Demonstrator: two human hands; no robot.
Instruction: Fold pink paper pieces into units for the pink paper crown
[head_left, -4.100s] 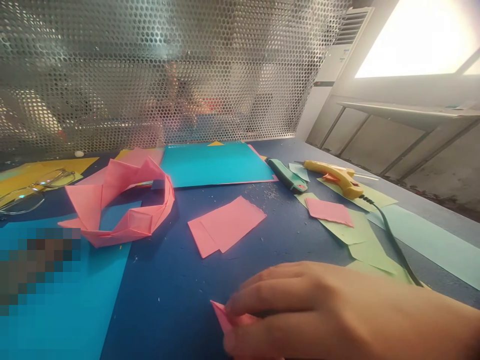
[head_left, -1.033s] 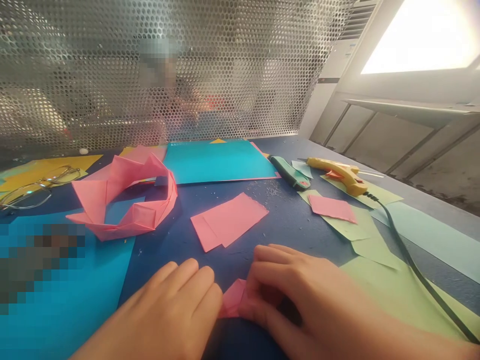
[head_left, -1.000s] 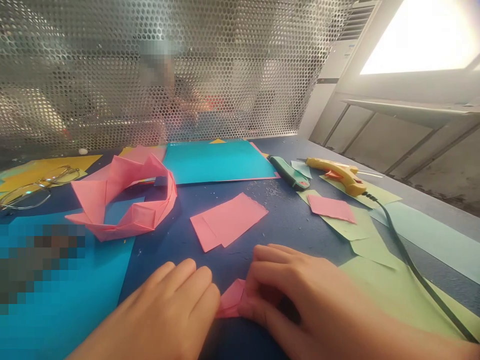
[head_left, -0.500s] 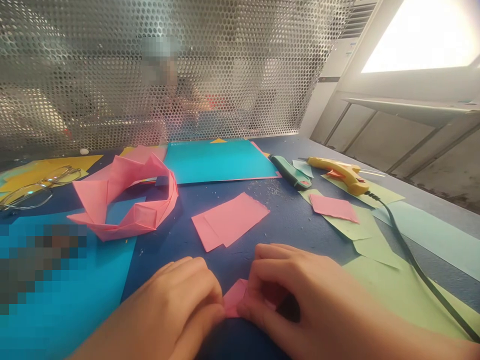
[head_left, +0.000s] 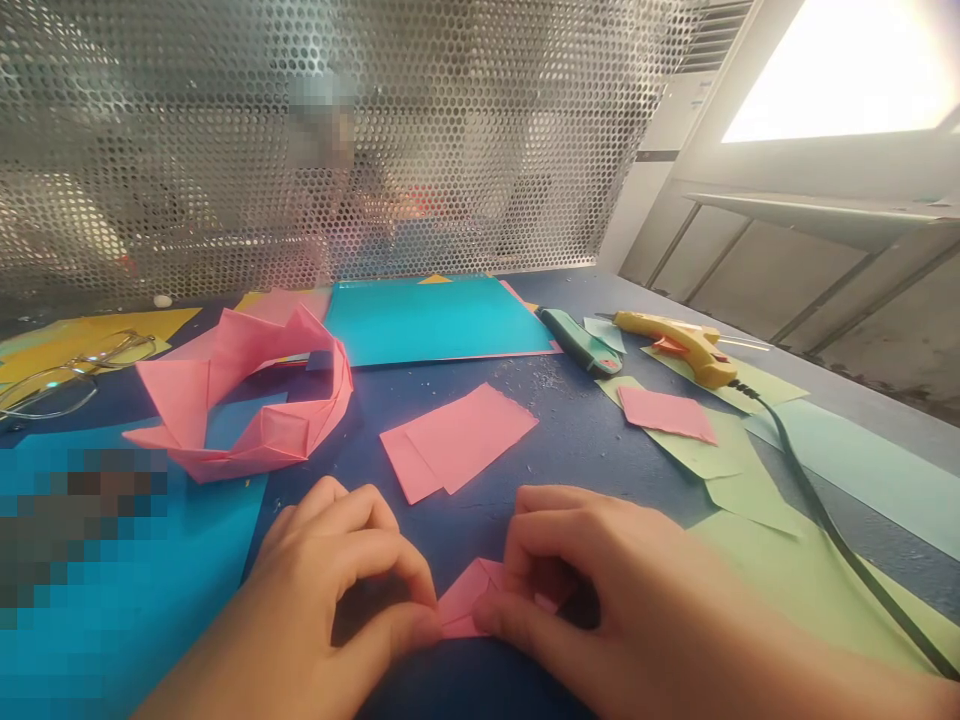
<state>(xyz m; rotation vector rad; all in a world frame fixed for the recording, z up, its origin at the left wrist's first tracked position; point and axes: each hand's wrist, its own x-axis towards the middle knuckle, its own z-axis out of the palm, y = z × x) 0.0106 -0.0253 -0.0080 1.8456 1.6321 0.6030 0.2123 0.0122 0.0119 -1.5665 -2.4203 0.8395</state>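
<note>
Low in the middle of the head view lies a small folded pink paper on the dark blue table. My left hand pinches its left corner between thumb and fingers. The right part of the same paper is gripped by my right hand, which hides some of it. Just beyond my hands rest two overlapping pink paper pieces. A ring of folded pink paper stands at the left, behind my left hand.
Teal sheets lie at the back, near a perforated metal panel. At right are a green cutter, a yellow glue gun with its cord, and green papers. Glasses and a blue sheet occupy the left.
My left hand's fingers have arched up and spread from its thumb, with the fingertips still at the paper's left corner. More of the folded paper shows. My right hand has hardly moved.
</note>
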